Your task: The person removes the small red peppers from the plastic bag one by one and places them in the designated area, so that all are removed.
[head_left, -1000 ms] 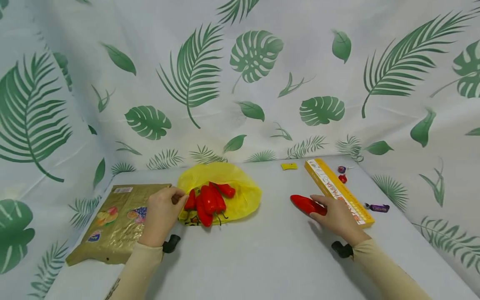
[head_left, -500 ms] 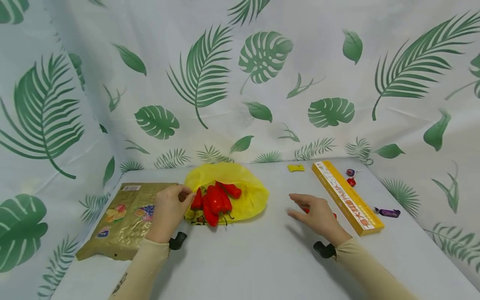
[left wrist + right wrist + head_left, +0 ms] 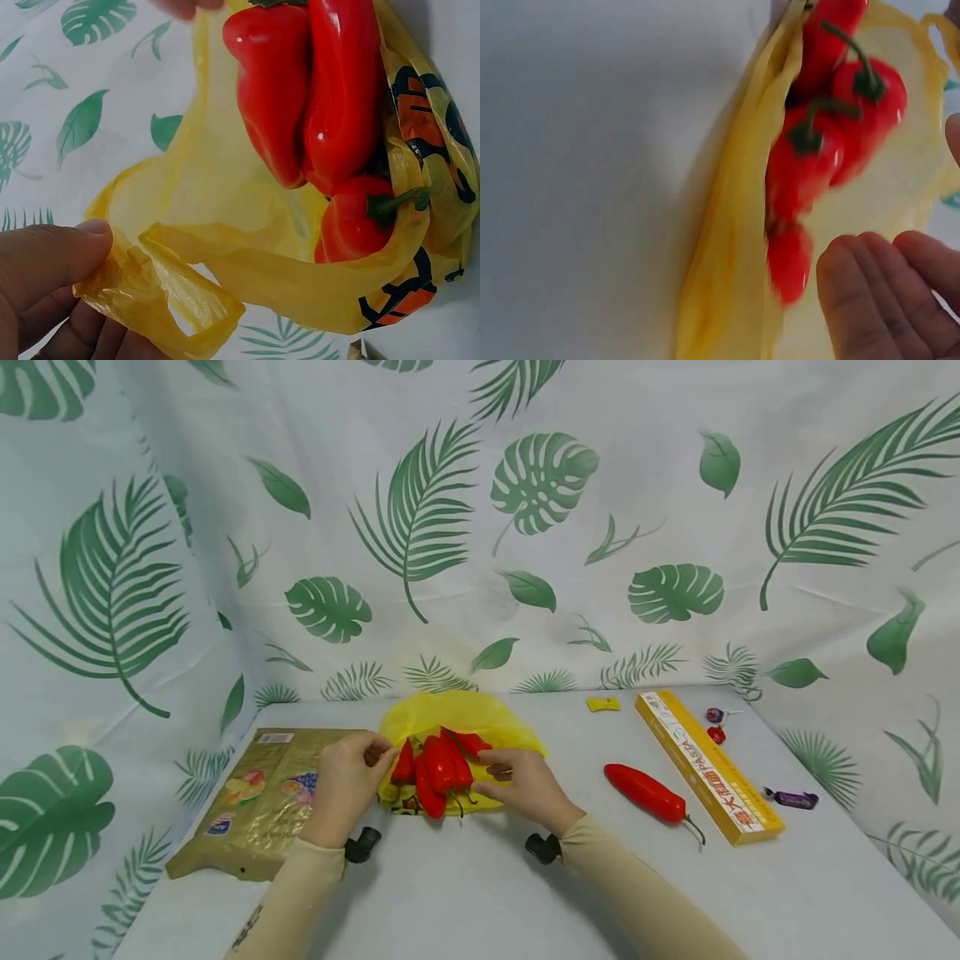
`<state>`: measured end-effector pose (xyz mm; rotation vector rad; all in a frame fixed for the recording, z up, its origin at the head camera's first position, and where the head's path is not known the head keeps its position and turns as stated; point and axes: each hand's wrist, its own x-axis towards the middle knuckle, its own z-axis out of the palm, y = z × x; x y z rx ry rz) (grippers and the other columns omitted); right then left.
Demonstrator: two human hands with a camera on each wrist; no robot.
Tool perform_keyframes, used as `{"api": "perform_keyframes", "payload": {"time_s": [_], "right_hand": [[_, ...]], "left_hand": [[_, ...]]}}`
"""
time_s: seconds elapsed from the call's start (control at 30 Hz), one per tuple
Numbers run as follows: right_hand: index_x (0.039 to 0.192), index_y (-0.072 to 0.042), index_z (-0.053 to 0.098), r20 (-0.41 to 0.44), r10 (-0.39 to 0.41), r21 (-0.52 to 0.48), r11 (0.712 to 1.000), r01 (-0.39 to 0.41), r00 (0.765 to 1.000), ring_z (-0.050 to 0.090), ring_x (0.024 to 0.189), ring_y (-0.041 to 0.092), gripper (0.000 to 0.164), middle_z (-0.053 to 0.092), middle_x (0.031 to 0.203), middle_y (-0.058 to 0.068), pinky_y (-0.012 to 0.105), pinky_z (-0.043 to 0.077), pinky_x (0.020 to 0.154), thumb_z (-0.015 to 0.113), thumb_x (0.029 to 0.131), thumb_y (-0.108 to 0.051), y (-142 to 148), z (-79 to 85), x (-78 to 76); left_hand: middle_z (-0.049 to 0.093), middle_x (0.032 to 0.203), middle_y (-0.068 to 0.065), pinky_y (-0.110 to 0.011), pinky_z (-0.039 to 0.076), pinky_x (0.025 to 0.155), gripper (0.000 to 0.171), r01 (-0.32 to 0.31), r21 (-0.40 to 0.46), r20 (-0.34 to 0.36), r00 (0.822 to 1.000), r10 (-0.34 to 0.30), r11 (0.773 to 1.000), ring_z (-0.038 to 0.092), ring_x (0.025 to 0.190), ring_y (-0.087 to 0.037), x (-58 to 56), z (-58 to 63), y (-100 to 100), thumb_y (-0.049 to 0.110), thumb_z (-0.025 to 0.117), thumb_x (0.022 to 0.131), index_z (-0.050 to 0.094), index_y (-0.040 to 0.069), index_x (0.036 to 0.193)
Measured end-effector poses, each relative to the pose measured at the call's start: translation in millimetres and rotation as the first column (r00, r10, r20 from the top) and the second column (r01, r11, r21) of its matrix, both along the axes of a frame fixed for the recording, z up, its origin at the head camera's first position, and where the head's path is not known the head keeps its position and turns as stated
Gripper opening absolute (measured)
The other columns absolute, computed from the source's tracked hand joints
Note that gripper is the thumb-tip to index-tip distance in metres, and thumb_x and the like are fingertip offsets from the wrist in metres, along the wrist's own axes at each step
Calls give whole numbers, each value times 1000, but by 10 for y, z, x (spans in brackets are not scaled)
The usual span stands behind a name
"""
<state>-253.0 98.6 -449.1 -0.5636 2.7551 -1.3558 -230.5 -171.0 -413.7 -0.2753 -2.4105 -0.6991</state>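
Observation:
A yellow plastic bag lies spread on the table with several red peppers in its mouth. My left hand is at the bag's left side, and in the left wrist view its thumb and fingers pinch the bag's handle. Over the bag's right side is my right hand, its fingers extended beside the peppers and holding nothing; the right wrist view shows the fingertips close to a small pepper. A long red pepper with a green stem lies loose on the table to the right.
A gold package with fruit pictures lies left, partly behind my left hand. On the right are a yellow pasta box, a purple-wrapped candy and two lollipops. A small yellow packet lies at the back.
My right hand has let go of the long pepper, leaving it on the table, and moved left to the bag. My left hand stays at the bag's left side.

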Motion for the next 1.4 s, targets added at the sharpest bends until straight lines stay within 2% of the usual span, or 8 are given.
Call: {"api": "perform_keyframes", "payload": {"time_s": [0.13,0.27,0.37,0.53,0.73,1.0,1.2,1.4], "right_hand": [[136,-3,68,-13,8,42,999,-8,1000,72,113,30,61,72,132,14,43,61,97,86,87,-34,-275,-41,-61],[140,-4,64,-33,-19,78,997,22,999,68,113,28,71,72,131,11,44,61,97,87,85,-42,-507,-91,-105],[142,-4,62,-37,-50,100,994,54,998,65,113,26,75,71,131,11,45,61,96,88,83,-41,-641,-95,-110],[140,-1,62,-51,-77,142,986,84,996,67,110,27,70,72,130,14,44,62,95,88,84,-33,-713,-99,-113],[139,-3,65,-54,-91,132,986,97,994,67,106,25,58,73,129,12,41,61,94,84,88,-25,-680,-120,-155],[138,-5,67,-57,-92,64,993,95,994,68,112,27,55,73,131,12,43,61,97,84,88,-21,-544,-142,-173],[136,-7,69,-50,-68,15,998,69,996,71,108,24,52,75,128,11,40,61,93,85,87,-20,-337,-91,-76],[135,-9,70,-29,-58,-14,998,58,998,74,107,23,54,74,129,11,41,62,93,87,85,-17,-2,-50,77]], "left_hand": [[76,78,-6,-36,60,64,11,-5,-4,20,1000,5,1000,70,68,-17,2,3,5,17,85,88,78,8,87],[76,78,-4,-35,60,64,11,-8,-3,47,999,8,1000,69,68,-15,15,10,13,19,84,89,78,10,88],[76,78,-4,-35,60,64,11,-9,-4,49,999,9,1000,69,68,-15,20,9,10,19,84,90,78,10,88],[76,79,-5,-35,60,64,10,-3,-4,28,1000,3,1000,70,68,-16,19,-6,0,18,84,89,78,9,88],[76,78,-6,-37,60,64,11,0,-15,4,1000,1,1000,70,68,-18,7,-30,-15,17,85,88,78,8,87],[76,78,-7,-38,60,64,11,11,-11,-16,1000,-11,1000,71,68,-19,-17,-42,-3,13,86,86,78,7,86],[76,78,-7,-38,60,64,11,18,2,-16,1000,-18,1000,70,67,-19,-17,-46,1,12,86,86,77,6,85],[76,77,-7,-38,60,64,11,15,4,-3,1000,-15,1000,70,67,-18,5,-42,-10,13,86,86,77,6,85]]}}
